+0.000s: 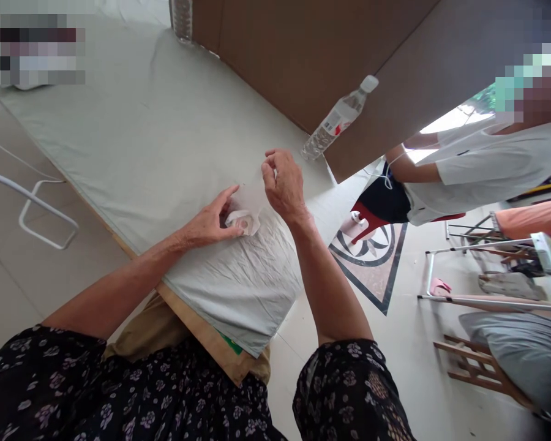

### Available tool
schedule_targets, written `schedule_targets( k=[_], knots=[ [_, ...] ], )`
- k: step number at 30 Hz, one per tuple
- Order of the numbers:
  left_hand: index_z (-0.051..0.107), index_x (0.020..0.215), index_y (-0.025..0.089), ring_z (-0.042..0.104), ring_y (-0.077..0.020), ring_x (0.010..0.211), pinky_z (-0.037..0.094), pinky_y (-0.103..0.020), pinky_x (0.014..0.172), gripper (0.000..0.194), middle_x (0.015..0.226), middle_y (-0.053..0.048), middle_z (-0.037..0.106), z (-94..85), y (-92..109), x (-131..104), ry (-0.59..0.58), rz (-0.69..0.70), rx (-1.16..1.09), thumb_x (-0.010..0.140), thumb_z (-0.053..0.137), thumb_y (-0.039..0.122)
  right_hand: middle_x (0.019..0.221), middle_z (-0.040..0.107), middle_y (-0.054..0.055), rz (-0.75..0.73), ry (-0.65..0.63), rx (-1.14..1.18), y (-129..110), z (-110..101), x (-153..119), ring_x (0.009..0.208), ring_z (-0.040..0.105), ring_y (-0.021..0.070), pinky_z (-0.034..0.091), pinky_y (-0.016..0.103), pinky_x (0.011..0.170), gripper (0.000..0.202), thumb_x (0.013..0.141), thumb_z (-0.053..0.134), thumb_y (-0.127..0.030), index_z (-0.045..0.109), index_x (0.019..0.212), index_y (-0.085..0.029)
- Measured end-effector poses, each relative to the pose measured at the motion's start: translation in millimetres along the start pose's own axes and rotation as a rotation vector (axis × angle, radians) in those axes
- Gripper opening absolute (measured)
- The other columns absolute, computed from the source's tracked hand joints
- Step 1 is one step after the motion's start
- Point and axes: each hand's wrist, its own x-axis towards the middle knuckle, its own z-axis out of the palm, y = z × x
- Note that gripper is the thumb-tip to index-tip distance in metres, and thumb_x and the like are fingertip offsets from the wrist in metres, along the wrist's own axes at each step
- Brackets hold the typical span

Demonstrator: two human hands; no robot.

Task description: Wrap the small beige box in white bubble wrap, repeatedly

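In my left hand (211,222) is a small white tissue roll (245,225), its end with a brownish core turned toward me. The thumb lies along the roll's near side and the fingers curve round its far side. From the roll a thin, pale sheet (252,195) stretches up and right toward my right hand (284,180). That hand is closed, fingers curled and thumb pressed against them, at the sheet's far end; its exact grip is partly hidden. Both hands are just above the pale grey-green tablecloth (165,135).
A clear plastic bottle (335,125) with a white cap stands beside a large brown cardboard box (275,61). At right sits another person in a white shirt (487,162). Beyond the table's wooden edge (202,327) are a metal-framed stand (427,269) and a wooden stool (477,367).
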Motion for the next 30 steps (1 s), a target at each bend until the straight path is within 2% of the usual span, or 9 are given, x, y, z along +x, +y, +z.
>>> schedule_targets(
  k=[4, 8, 11, 14, 15, 19, 22, 26, 30],
  knots=[
    [0.039, 0.155, 0.025, 0.068, -0.0263, 0.117, 0.055, -0.044, 0.102, 0.092, 0.146, -0.017, 0.057, -2.2, 6, 2, 0.000, 0.015, -0.196, 0.076, 0.080, 0.047, 0.115, 0.068, 0.009, 0.114, 0.028, 0.075, 23, 17, 22, 0.112, 0.063, 0.0226, 0.048, 0.042, 0.105, 0.021, 0.107, 0.045, -0.034, 0.060, 0.096, -0.023],
    [0.056, 0.137, 0.018, 0.069, -0.0261, 0.111, 0.057, -0.044, 0.098, 0.067, 0.136, -0.016, 0.064, -6.7, 12, 6, -0.038, -0.060, -0.294, 0.078, 0.076, 0.043, 0.094, 0.069, 0.004, 0.232, 0.060, 0.187, 35, 26, 28, 0.090, 0.062, 0.0174, 0.051, 0.035, 0.092, 0.018, 0.101, 0.051, -0.030, 0.058, 0.086, -0.023],
    [0.064, 0.128, 0.015, 0.069, -0.0288, 0.114, 0.056, -0.046, 0.099, 0.058, 0.128, -0.016, 0.070, -8.6, 13, 7, -0.026, -0.129, -0.340, 0.077, 0.074, 0.040, 0.089, 0.068, 0.002, 0.279, 0.221, 0.263, 27, 18, 8, 0.085, 0.061, 0.0157, 0.051, 0.033, 0.088, 0.014, 0.099, 0.052, -0.031, 0.061, 0.092, -0.022],
    [0.068, 0.126, 0.016, 0.069, -0.0293, 0.113, 0.055, -0.047, 0.099, 0.054, 0.126, -0.015, 0.072, -8.6, 13, 7, 0.016, -0.159, -0.380, 0.077, 0.073, 0.037, 0.088, 0.068, 0.001, 0.308, 0.359, 0.286, 0, 2, -27, 0.080, 0.061, 0.0146, 0.050, 0.031, 0.081, 0.018, 0.100, 0.053, -0.039, 0.060, 0.098, -0.023],
    [0.069, 0.126, 0.017, 0.069, -0.0291, 0.113, 0.055, -0.046, 0.099, 0.054, 0.126, -0.014, 0.073, -8.4, 12, 7, 0.026, -0.164, -0.391, 0.076, 0.073, 0.036, 0.085, 0.067, 0.000, 0.326, 0.347, 0.280, -11, -1, -39, 0.077, 0.060, 0.0143, 0.050, 0.031, 0.078, 0.021, 0.100, 0.054, -0.043, 0.060, 0.096, -0.024],
    [0.074, 0.123, 0.019, 0.068, -0.0265, 0.110, 0.054, -0.040, 0.097, 0.053, 0.117, -0.010, 0.075, -7.3, 12, 6, 0.063, -0.174, -0.461, 0.071, 0.077, 0.033, 0.083, 0.067, 0.000, 0.381, 0.058, 0.132, -51, 4, -70, 0.073, 0.059, 0.0152, 0.047, 0.031, 0.074, 0.037, 0.091, 0.064, -0.060, 0.059, 0.094, -0.023],
    [0.078, 0.116, 0.020, 0.068, -0.0244, 0.107, 0.052, -0.037, 0.096, 0.050, 0.111, -0.008, 0.076, -7.1, 14, 6, 0.103, -0.177, -0.530, 0.067, 0.080, 0.031, 0.091, 0.070, 0.004, 0.426, -0.020, 0.009, -60, 15, -72, 0.080, 0.063, 0.0186, 0.047, 0.034, 0.080, 0.034, 0.087, 0.070, -0.052, 0.060, 0.099, -0.022],
    [0.077, 0.110, 0.018, 0.068, -0.0224, 0.102, 0.052, -0.036, 0.096, 0.048, 0.110, -0.008, 0.076, -7.3, 16, 7, 0.159, -0.167, -0.538, 0.065, 0.082, 0.032, 0.078, 0.067, 0.001, 0.512, 0.040, 0.139, -47, 19, -71, 0.074, 0.060, 0.0173, 0.047, 0.034, 0.079, 0.013, 0.091, 0.055, -0.032, 0.060, 0.084, -0.023],
    [0.073, 0.107, 0.017, 0.067, -0.0205, 0.095, 0.054, -0.035, 0.088, 0.045, 0.106, -0.008, 0.073, -7.2, 18, 8, 0.250, -0.144, -0.258, 0.068, 0.076, 0.039, 0.076, 0.066, -0.001, 0.560, 0.220, 0.563, -28, 19, -81, 0.074, 0.060, 0.0158, 0.050, 0.031, 0.077, 0.018, 0.090, 0.055, -0.039, 0.061, 0.082, -0.024]
  ],
)
